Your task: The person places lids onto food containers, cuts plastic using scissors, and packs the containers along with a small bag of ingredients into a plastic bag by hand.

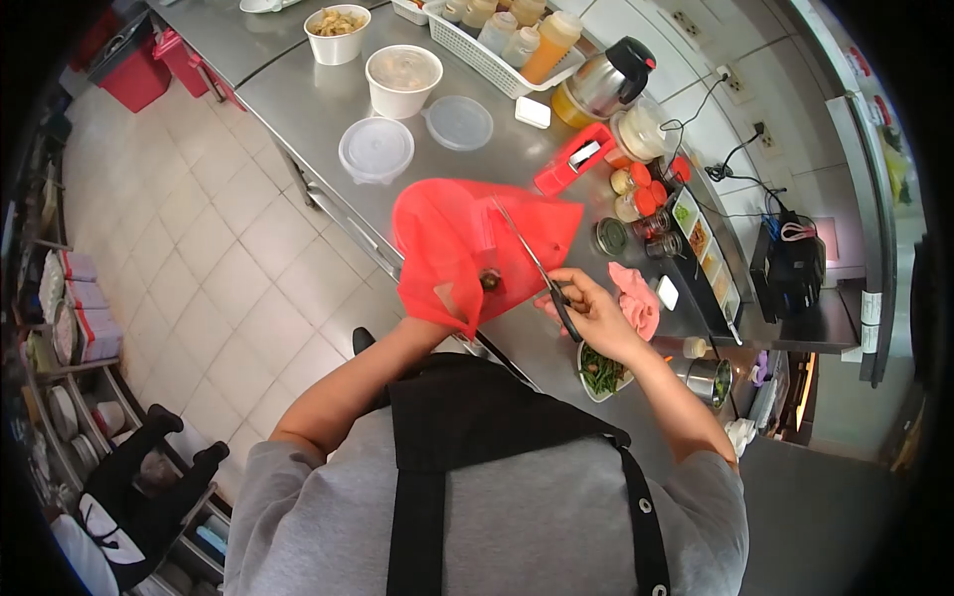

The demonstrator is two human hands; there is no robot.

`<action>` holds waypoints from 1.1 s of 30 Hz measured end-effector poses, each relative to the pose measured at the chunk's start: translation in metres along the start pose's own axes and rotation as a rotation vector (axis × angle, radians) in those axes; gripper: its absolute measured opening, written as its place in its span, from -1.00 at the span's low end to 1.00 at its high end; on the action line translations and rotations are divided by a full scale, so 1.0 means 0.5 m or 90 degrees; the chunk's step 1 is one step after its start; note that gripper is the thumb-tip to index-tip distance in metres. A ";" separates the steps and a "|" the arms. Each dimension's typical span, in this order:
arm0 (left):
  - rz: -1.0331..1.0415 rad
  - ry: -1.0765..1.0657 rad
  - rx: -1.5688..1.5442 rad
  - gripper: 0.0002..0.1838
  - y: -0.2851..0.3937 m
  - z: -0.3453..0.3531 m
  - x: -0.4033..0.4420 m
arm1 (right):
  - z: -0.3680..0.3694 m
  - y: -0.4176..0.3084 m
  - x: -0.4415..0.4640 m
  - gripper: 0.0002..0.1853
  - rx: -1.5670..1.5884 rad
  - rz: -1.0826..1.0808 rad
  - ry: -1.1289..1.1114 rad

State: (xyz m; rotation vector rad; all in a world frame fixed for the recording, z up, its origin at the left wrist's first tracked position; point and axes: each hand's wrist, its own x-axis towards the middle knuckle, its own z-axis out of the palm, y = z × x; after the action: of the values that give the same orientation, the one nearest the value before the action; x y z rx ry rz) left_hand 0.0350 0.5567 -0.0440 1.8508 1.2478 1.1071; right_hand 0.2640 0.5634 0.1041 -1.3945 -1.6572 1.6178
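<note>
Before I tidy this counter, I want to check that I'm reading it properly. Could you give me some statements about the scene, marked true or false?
1. The right hand holds scissors. True.
2. The left hand is in plain view. False: the red bag hides most or all of it.
3. Squeeze bottles stand in a white basket. True.
4. The pink cloth lies inside the basket. False: the cloth lies beside the right hand.

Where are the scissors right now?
In the head view, just right of centre: the scissors are in the person's right hand, their blades reaching across the red bag.
</note>
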 end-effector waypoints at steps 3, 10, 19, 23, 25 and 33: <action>0.026 0.006 -0.032 -0.50 0.010 -0.033 0.003 | -0.018 -0.019 -0.018 -0.53 -0.230 0.037 -0.032; 0.083 -0.079 -0.058 -0.45 0.059 -0.056 -0.020 | -0.048 -0.116 -0.092 -0.56 -0.548 0.141 -0.029; 0.211 -0.432 0.122 -0.08 0.095 0.043 -0.013 | -0.042 -0.277 -0.120 -0.57 -0.437 0.161 0.002; 0.230 -0.433 0.166 -0.02 0.082 0.067 -0.019 | 0.001 -0.375 -0.156 -0.56 -0.838 0.099 -0.014; 0.300 -0.339 0.241 -0.02 0.044 0.109 -0.050 | 0.012 -0.426 -0.181 -0.54 -0.938 0.102 0.043; 0.228 -0.397 0.113 -0.49 0.054 0.068 -0.027 | 0.040 -0.306 -0.059 -0.62 -1.025 0.052 -0.134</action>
State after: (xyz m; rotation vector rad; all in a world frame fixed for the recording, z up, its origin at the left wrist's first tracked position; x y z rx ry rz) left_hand 0.0736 0.5332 -0.0398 2.3674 0.6826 0.5108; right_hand 0.2053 0.5575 0.2498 -1.8294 -3.2486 0.1030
